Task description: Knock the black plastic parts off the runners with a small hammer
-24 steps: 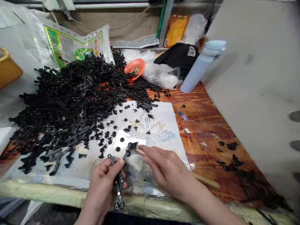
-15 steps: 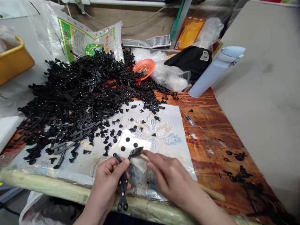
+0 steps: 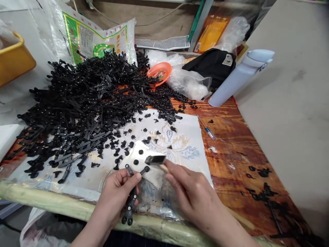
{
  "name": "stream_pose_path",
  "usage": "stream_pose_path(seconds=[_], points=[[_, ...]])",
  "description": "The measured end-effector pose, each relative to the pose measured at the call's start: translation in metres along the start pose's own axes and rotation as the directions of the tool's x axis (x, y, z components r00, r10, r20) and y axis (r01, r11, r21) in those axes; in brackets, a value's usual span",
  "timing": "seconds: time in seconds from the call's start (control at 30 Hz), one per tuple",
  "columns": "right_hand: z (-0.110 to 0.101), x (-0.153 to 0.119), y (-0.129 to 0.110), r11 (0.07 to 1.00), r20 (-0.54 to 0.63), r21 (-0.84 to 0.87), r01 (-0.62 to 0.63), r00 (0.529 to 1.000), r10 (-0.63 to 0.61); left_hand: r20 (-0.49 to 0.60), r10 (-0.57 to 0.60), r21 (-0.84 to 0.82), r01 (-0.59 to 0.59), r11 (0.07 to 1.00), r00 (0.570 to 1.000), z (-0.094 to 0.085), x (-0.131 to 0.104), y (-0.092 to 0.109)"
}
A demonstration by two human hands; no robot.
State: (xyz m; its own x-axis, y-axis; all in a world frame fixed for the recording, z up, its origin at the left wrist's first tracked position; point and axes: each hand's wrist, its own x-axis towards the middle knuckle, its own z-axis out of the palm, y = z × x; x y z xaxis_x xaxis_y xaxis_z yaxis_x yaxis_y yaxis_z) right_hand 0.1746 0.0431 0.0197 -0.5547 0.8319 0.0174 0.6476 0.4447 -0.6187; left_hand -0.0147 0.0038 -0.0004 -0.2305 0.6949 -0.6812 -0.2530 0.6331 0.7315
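Observation:
My left hand [image 3: 120, 190] is closed on a black jointed plastic bracket [image 3: 132, 197] with silver rivets. Two of its arms point forward past the fingers, and its lower end hangs beneath them. One arm tip rests at the edge of a cream pad [image 3: 132, 151], over or on a small black cap. In my right hand [image 3: 189, 188] is a hammer [image 3: 157, 159], gripped by its pale wooden handle. The dark head is raised just above the pad, apart from the bracket. Small round black caps [image 3: 136, 162] sit on the pad.
A large heap of black jointed parts [image 3: 84, 92] covers the back left. An orange plate [image 3: 159, 73], a pale blue bottle [image 3: 239, 79] and a black bag [image 3: 212, 67] stand behind. On the right lie a screwdriver [image 3: 210, 133] and black scraps [image 3: 266, 193]. A padded edge [image 3: 46, 200] runs along the front.
The hammer head has lifted off the bracket's arm tip and moved slightly right, its face turning. The bracket's lower end has swung a little left in my left hand.

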Motion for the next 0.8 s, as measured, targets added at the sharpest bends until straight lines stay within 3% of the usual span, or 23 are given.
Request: stream_pose_path(seconds=[0.1,0.23,0.43,0.8], points=[[-0.001,-0.002,0.002,0.999,0.04,0.027,-0.023,0.999,0.022,0.031,0.046,0.122,-0.05,0.991,0.998,-0.01,0.003,0.007],[-0.001,-0.007,0.012,0.989,0.009,0.111,-0.097,0.995,0.096,0.16,0.165,0.325,-0.21,0.922,0.973,-0.027,0.008,0.019],[0.01,-0.011,0.015,0.989,-0.027,-0.004,-0.147,0.989,0.147,0.3,0.0,0.504,-0.158,0.849,0.954,-0.038,0.015,0.031],[0.013,-0.012,0.009,0.988,-0.039,0.036,-0.152,0.987,0.154,0.322,0.045,0.577,-0.234,0.783,0.946,-0.04,0.016,0.045]])
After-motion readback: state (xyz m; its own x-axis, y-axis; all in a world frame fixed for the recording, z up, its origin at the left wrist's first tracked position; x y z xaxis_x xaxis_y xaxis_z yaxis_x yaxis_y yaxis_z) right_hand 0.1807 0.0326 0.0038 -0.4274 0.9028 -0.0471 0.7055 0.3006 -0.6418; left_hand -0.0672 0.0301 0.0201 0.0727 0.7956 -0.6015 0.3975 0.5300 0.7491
